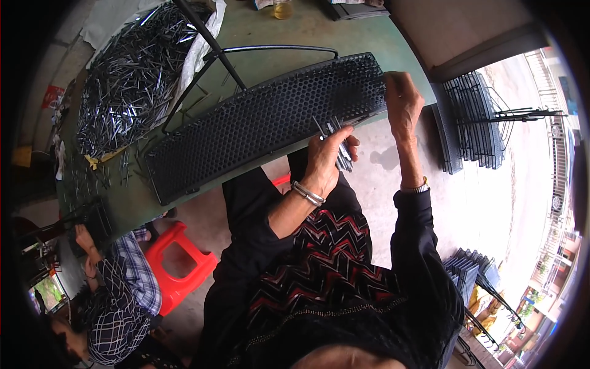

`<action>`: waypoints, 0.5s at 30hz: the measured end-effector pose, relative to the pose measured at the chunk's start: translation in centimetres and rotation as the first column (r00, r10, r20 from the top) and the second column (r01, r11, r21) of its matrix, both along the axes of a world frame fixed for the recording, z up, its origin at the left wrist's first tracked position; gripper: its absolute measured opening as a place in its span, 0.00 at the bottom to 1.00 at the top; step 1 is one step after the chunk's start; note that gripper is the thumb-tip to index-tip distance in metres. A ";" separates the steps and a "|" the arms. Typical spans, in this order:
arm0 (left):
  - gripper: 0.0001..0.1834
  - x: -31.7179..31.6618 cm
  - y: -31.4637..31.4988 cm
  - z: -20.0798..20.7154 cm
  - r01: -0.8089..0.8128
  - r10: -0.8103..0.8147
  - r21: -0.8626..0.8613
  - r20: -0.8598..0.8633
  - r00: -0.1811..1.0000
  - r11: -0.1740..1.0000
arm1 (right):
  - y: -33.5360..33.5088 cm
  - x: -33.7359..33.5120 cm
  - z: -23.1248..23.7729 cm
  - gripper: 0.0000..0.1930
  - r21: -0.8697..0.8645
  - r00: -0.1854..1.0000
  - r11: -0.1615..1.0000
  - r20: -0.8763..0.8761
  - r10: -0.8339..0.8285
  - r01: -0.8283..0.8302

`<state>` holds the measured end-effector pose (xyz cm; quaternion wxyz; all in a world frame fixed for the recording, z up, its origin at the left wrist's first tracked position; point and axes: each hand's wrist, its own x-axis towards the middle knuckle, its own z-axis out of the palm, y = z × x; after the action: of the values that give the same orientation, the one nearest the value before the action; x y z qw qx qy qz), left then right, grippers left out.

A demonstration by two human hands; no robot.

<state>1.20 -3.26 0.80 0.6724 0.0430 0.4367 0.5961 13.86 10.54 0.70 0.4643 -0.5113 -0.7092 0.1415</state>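
Note:
My left hand (323,161), a bracelet at its wrist, is closed round a small bundle of thin silvery metal strips (344,156). It sits just below the near edge of a long black perforated panel (264,104). The panel lies slantwise on the green table, full of small holes and fitted with a black rod frame (279,47) at its far side. At the panel's right end is my right hand (404,106), fingers curled down and pressed together at the edge. Whatever those fingertips hold is hidden.
A large heap of dark metal strips (135,74) lies on sheeting at the left of the green table (246,27). More black panels (473,123) stand stacked on the right. A red stool (184,270) and another person (123,289) are at lower left.

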 end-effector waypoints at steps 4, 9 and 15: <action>0.08 -0.1 0.0 0.0 0.000 0.000 0.002 -0.008 1.000 1.000 | 0.0 -0.1 0.1 0.05 -0.012 0.999 0.999 -0.029 0.031 -0.031; 0.07 0.2 0.0 0.1 0.004 -0.004 -0.005 0.003 1.000 1.000 | 0.2 0.2 0.4 0.04 -0.004 0.996 0.996 0.005 0.094 -0.094; 0.06 0.6 0.1 -0.1 0.001 -0.001 -0.008 0.003 1.000 1.000 | 0.4 0.3 0.3 0.04 -0.036 0.994 0.994 0.035 0.108 -0.107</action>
<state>1.83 -3.17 0.69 0.6735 0.0393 0.4380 0.5942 14.14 10.95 1.02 0.4338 -0.4829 -0.7417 0.1689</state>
